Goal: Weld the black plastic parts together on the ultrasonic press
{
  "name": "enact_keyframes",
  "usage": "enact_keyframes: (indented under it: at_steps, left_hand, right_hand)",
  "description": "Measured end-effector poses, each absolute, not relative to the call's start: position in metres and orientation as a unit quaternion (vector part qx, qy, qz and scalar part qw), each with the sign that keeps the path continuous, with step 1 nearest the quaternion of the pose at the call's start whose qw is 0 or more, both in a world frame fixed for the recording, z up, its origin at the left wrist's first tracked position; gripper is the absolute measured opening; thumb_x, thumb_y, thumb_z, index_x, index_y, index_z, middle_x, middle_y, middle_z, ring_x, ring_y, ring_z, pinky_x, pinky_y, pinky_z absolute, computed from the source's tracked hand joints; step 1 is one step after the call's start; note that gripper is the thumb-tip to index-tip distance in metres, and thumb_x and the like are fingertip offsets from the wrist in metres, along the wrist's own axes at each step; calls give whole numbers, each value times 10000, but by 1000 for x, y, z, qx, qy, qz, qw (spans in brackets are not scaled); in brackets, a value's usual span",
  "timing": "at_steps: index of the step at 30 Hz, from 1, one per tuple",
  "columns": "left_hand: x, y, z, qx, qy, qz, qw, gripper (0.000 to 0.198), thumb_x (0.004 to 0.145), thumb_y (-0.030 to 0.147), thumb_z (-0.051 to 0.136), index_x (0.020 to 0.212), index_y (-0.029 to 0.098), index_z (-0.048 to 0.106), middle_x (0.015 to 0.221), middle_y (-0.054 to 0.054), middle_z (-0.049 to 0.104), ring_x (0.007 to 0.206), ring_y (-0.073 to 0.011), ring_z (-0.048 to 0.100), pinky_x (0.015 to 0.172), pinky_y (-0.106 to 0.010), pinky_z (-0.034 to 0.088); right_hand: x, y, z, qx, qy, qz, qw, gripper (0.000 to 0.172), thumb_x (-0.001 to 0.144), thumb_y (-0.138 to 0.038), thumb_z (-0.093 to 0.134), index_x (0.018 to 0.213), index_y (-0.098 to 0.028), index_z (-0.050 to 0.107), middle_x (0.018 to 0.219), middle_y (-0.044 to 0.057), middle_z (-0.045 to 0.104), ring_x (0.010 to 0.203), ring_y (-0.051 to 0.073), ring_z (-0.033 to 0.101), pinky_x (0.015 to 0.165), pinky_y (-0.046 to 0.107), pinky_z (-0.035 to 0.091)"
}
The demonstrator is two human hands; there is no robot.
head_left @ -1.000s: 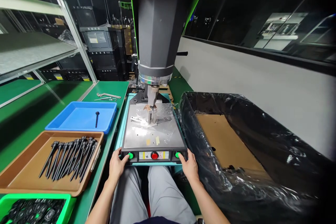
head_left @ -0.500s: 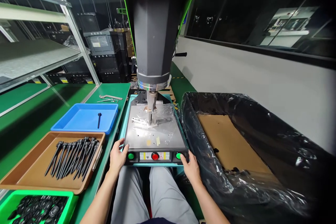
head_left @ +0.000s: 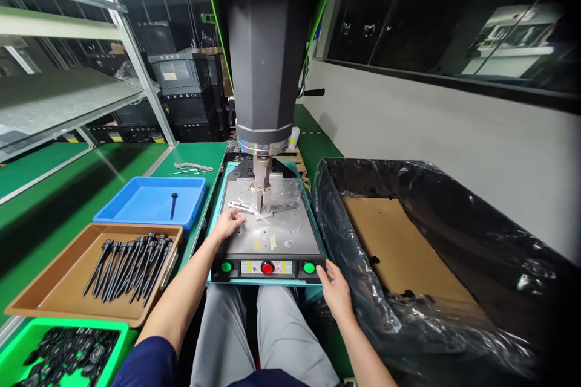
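My left hand (head_left: 229, 225) is over the left part of the metal base plate (head_left: 281, 245) of a press-like machine (head_left: 265, 60). Its fingers point at the small metal fixture (head_left: 263, 210) beneath the machine's tip and look apart, with nothing visible in them. My right hand (head_left: 334, 285) rests at the right corner of the control panel (head_left: 297, 270), thumb beside the right green button (head_left: 309, 267), fingers spread along the edge. A red button (head_left: 267, 267) and a left green button (head_left: 226, 266) sit on the same panel. Clear film covers part of the plate.
To my left stand a blue tray (head_left: 131, 213) with one black bolt-like part (head_left: 173, 205), a brown tray (head_left: 54, 290) of long black parts, and a green bin (head_left: 118, 351) of small black pieces. Wrenches (head_left: 193, 166) lie behind. A plastic-lined box (head_left: 358, 242) stands right.
My left hand has left the area by the left green button and moved forward over the plate toward the fixture. My right thumb has slid off the right green button to its side.
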State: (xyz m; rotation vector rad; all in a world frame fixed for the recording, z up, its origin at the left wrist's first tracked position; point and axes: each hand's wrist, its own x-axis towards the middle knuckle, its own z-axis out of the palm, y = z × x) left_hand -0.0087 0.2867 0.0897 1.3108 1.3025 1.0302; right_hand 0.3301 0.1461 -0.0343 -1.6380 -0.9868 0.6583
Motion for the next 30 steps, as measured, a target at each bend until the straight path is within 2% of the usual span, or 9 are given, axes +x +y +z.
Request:
enact_keyframes:
  at_steps: [3, 6, 9, 12, 16, 20, 24, 27, 30]
  left_hand:
    - [-5, 265, 94, 531, 519, 405, 534, 392, 600, 436, 806, 751, 125, 620, 615, -2, 608, 573, -142, 617, 617, -266, 477]
    - [5, 236, 102, 475, 473, 409, 620, 367, 660, 444, 784, 754, 145, 593, 686, -25, 644, 650, -160, 659, 645, -277, 518]
    - [21, 215, 110, 386, 417, 440, 696, 331, 680, 384, 798, 780, 149, 587, 898, -79, 700, 803, -191, 689, 704, -302, 561]
    - [34, 206, 119, 327, 400, 465, 719, 310, 702, 352, 790, 786, 144, 576, 1003, -115, 710, 826, -207, 704, 674, -295, 581]
    - [44, 202, 131, 255, 359, 499, 746, 249, 741, 267, 758, 827, 148, 557, 933, -112, 730, 784, -210, 724, 649, -279, 596]
    - [51, 202, 144, 224, 310, 524, 761, 197, 781, 218, 712, 877, 147, 555, 921, -110, 739, 787, -211, 731, 645, -267, 602]
    - [54, 205, 153, 224, 311, 530, 756, 195, 781, 225, 717, 854, 148, 553, 914, -102, 741, 767, -203, 733, 632, -258, 597]
    - [53, 212, 157, 251, 313, 531, 746, 205, 765, 233, 737, 821, 141, 563, 924, -102, 741, 755, -188, 730, 632, -244, 590]
    - [52, 221, 159, 267, 317, 536, 736, 233, 726, 218, 766, 785, 140, 555, 948, -113, 743, 767, -187, 727, 669, -257, 591]
  right_hand:
    - [321, 133, -19, -669, -403, 268, 564, 541, 811, -592, 565, 1078, -129, 650, 1086, 176, 685, 1001, 277, 651, 903, 406, 501]
    - [289, 124, -7, -602, -420, 367, 571, 500, 811, -595, 584, 1014, -145, 666, 952, 146, 712, 862, 256, 682, 825, 399, 534]
    - [239, 125, -1, -495, -466, 552, 483, 531, 757, -597, 649, 1028, -141, 670, 887, 132, 712, 715, 232, 679, 665, 373, 559]
    - [191, 141, 7, -426, -521, 610, 419, 554, 794, -507, 639, 1234, -175, 585, 999, 112, 692, 697, 202, 674, 597, 342, 556]
    - [156, 185, 28, -456, -627, 449, 445, 403, 884, -334, 518, 1265, -211, 566, 923, 73, 694, 824, 221, 675, 752, 382, 564]
    - [154, 240, 50, -479, -637, 292, 528, 441, 876, -287, 488, 1306, -198, 530, 1290, 143, 554, 1152, 267, 556, 993, 442, 459]
    - [170, 288, 77, -520, -616, 146, 573, 477, 920, -310, 396, 1356, -136, 479, 1421, 184, 411, 1327, 280, 389, 1095, 480, 340]
    - [179, 318, 100, -538, -625, 78, 561, 448, 915, -308, 416, 1300, -114, 538, 1396, 194, 447, 1332, 283, 382, 1112, 474, 303]
    - [182, 341, 119, -551, -647, 125, 513, 381, 870, -306, 499, 1192, -147, 625, 1328, 173, 522, 1273, 289, 449, 1098, 465, 308]
